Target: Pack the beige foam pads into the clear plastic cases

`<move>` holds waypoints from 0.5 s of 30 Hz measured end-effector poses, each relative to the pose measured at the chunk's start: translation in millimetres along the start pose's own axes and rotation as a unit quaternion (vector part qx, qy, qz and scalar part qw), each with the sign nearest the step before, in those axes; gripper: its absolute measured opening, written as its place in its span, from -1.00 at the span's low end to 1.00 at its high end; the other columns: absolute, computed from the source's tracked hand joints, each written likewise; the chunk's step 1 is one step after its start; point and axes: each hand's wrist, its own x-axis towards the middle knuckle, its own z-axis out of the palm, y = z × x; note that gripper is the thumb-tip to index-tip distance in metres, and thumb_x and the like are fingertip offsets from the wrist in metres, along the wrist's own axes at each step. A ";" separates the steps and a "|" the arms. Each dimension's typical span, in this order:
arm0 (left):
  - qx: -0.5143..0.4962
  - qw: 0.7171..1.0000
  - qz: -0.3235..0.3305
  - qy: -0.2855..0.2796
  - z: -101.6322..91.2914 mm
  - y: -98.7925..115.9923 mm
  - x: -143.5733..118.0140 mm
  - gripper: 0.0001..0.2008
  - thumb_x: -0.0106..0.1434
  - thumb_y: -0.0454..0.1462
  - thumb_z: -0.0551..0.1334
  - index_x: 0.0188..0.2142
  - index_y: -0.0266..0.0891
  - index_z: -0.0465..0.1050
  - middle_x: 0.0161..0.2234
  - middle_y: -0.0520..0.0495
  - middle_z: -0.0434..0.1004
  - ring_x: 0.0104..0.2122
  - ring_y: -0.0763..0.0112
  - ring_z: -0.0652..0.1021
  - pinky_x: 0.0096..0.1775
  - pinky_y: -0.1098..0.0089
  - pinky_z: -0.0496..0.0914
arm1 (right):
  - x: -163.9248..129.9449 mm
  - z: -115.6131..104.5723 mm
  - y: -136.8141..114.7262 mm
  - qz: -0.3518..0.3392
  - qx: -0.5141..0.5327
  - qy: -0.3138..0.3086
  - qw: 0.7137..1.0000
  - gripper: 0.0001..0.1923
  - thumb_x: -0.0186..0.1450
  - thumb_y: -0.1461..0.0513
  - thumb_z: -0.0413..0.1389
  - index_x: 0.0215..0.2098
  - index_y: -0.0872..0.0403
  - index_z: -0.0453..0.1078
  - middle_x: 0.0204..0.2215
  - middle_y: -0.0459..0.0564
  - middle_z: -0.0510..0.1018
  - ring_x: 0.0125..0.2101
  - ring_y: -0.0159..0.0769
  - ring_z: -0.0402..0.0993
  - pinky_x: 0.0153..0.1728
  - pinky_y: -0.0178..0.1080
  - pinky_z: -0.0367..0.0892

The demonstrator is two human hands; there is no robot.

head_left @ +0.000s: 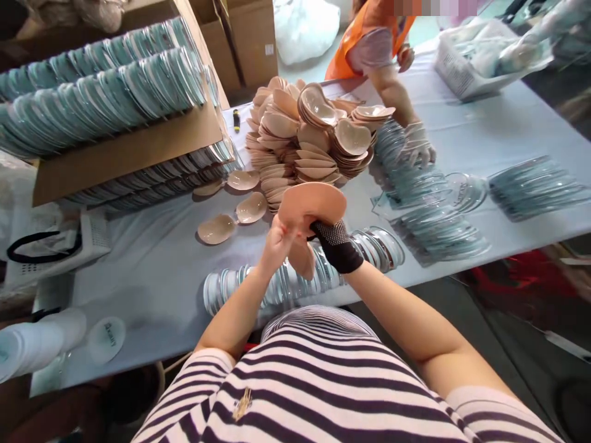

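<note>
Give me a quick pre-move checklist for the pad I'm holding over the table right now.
1. Both hands on the pad: ok. Left hand and gloved right hand grip the peach pad from below.
2. Only one pad in hand: cannot tell. A second peach piece hangs below the hands; whether it is a separate pad is unclear.
3. Clear shells within reach: ok. A row of clear shells lies on the table right under the hands.
4. Pad supply: ok. The pile of pads is just beyond.
5. Co-worker's gloved hand apart: ok, it rests on another stack of shells.
</note>
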 end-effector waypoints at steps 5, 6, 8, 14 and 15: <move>0.068 0.992 0.005 -0.103 11.5 -1.1 -19.1 -0.65 0.28 0.01 0.22 -0.27 -0.24 0.51 -0.27 -0.08 0.60 -0.19 0.30 0.56 -0.06 0.32 0.41 | -22.6 -12.7 -7.9 0.013 0.060 0.001 0.998 -0.65 0.19 -0.03 0.19 -0.21 0.02 0.42 -0.21 0.04 0.58 -0.22 -0.19 0.51 -0.24 -0.17 0.47; 0.077 0.990 -0.001 -0.117 11.5 0.7 -21.2 -0.67 0.29 -0.01 0.21 -0.30 -0.24 0.53 -0.27 -0.08 0.61 -0.20 0.29 0.56 -0.07 0.32 0.41 | -27.0 -15.9 -6.3 0.029 0.062 -0.013 0.998 -0.63 0.17 -0.05 0.21 -0.23 0.03 0.43 -0.26 0.03 0.59 -0.27 -0.20 0.50 -0.28 -0.19 0.46; 0.092 0.986 -0.015 -0.140 10.0 5.6 -24.7 -0.69 0.29 -0.05 0.20 -0.32 -0.24 0.55 -0.28 -0.07 0.63 -0.21 0.28 0.56 -0.10 0.34 0.41 | -36.3 -22.7 0.7 0.052 0.055 -0.049 0.996 -0.57 0.09 -0.06 0.29 -0.24 0.06 0.45 -0.34 -0.01 0.59 -0.35 -0.25 0.47 -0.33 -0.22 0.43; 0.255 0.941 0.041 -0.219 11.3 20.3 -39.6 -0.77 0.28 -0.25 0.18 -0.46 -0.18 0.56 -0.41 -0.04 0.60 -0.28 0.29 0.55 -0.09 0.29 0.41 | -67.9 -36.5 32.9 0.083 0.073 -0.137 0.984 -0.56 0.14 -0.08 0.25 -0.23 0.08 0.51 -0.41 -0.02 0.58 -0.37 -0.29 0.47 -0.31 -0.24 0.43; 0.282 0.929 0.061 -0.233 13.0 22.2 -42.8 -0.78 0.27 -0.28 0.18 -0.45 -0.16 0.57 -0.41 -0.04 0.60 -0.27 0.28 0.55 -0.01 0.23 0.39 | -73.7 -38.5 37.1 0.082 0.075 -0.145 0.983 -0.58 0.18 -0.09 0.21 -0.24 0.07 0.51 -0.42 -0.01 0.58 -0.38 -0.28 0.48 -0.32 -0.22 0.44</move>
